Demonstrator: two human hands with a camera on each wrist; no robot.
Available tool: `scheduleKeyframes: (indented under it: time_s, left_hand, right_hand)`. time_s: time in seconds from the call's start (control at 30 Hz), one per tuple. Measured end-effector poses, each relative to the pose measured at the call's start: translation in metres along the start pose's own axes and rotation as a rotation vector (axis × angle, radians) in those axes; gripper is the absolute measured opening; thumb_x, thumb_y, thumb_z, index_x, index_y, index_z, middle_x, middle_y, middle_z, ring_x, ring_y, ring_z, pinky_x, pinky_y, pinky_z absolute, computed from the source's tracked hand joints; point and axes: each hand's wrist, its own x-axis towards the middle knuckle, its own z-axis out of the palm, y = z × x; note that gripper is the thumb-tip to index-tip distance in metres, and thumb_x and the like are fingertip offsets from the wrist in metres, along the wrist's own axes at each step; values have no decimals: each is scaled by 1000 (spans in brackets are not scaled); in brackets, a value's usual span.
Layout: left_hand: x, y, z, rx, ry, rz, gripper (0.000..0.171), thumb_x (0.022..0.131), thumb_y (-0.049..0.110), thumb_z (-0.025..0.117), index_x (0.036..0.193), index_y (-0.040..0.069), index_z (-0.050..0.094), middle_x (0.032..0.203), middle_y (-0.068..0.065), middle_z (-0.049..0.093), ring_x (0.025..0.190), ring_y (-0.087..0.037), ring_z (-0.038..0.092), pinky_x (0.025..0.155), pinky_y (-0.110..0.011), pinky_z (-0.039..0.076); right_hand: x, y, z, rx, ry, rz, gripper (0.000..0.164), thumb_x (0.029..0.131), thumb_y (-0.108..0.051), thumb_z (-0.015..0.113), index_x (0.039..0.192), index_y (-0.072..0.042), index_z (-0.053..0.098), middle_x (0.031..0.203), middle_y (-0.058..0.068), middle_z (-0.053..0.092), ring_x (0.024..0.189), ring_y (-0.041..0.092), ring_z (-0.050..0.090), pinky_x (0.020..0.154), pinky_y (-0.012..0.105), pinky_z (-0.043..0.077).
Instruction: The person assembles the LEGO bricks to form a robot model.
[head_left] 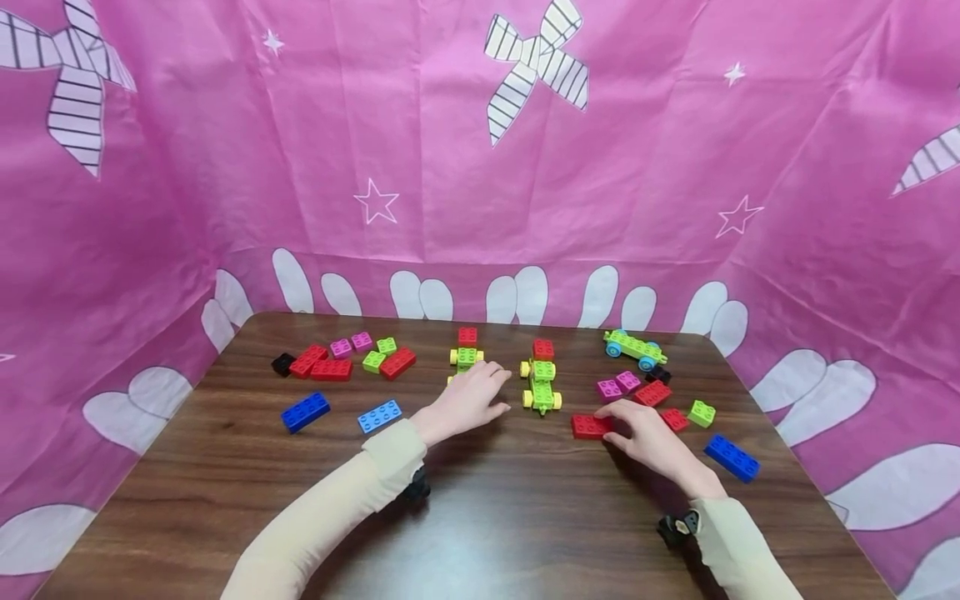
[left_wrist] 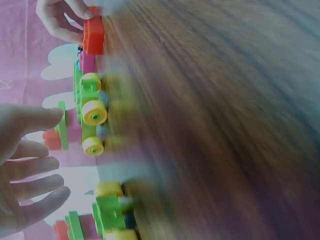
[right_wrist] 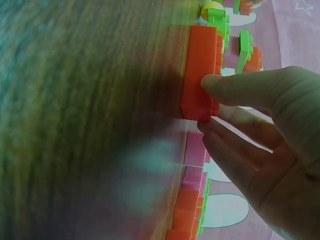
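Pinching the right end of a red brick (head_left: 588,427), the right hand (head_left: 648,435) sets its thumb on the long side facing the near edge, with fingertips round the top and far side. The brick sits studs up in the right half of the surface (head_left: 480,533), well in from the right edge; whether its base is fully down, I cannot tell. It looks like hard, hollow plastic, so it should be light, stiff and hard to break. The smooth walls may slip a little under dry fingertips, while the studs should give some extra bite. A hold across the two long sides, near the middle, would probably balance it best; the present hold at one end could let the free end dip or swing. Leaving the studs and underside uncovered would suit a straight press. The left hand (head_left: 468,404) is spread, thumb apart, holding nothing, and partly hides the left car (head_left: 467,357) toward the far edge. Between the hands and farther back stands the right car (head_left: 542,393), on yellow wheels: its low body seems the safer place to hold, since wheels may roll or turn under a fingertip.
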Motion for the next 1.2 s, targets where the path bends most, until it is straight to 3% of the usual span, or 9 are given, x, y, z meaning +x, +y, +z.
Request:
scheduleKeyframes:
  time_s: [0.23, 0.5, 0.7, 0.9, 1.2]
  left_hand:
    - [-29, -17, -8, -47, -16, -46, 51, 82, 34, 71, 124, 8, 59, 120, -6, 61, 108, -20, 57, 81, -36, 56]
    - [-63, -40, -7, -56, -6, -85, 43, 80, 30, 73, 114, 6, 63, 104, -6, 64, 95, -20, 58, 72, -37, 55]
    - [-84, -58, -11, -52, -26, -165, 49, 80, 33, 73, 119, 5, 61, 109, -8, 64, 99, -22, 59, 75, -40, 55]
    - [-102, -74, -16, -44, -33, -224, 52, 76, 31, 77, 118, 5, 61, 110, -9, 61, 99, -24, 58, 74, -41, 56]
    - [-120, -87, -22, 4, -39, -236, 56, 75, 35, 77, 114, -1, 61, 105, -14, 61, 93, -26, 58, 75, -41, 55]
  right_hand:
    - [0, -1, -2, 14, -16, 5, 37, 74, -14, 78, 110, -12, 66, 107, 2, 69, 101, 22, 64, 87, 43, 53]
    - [2, -3, -2, -3, -13, -13, 34, 74, -14, 78, 106, -11, 67, 104, 1, 70, 99, 20, 65, 86, 42, 53]
    - [3, -6, -1, -6, -21, -7, 32, 75, -15, 78, 105, -12, 67, 103, 0, 70, 98, 19, 65, 85, 42, 54]
    - [2, -5, -1, 9, -30, -8, 34, 75, -16, 77, 107, -13, 66, 105, 0, 69, 100, 19, 64, 86, 42, 53]
    - [1, -5, 1, 23, -19, -22, 35, 75, -15, 77, 109, -13, 66, 107, 1, 69, 101, 21, 64, 86, 43, 53]
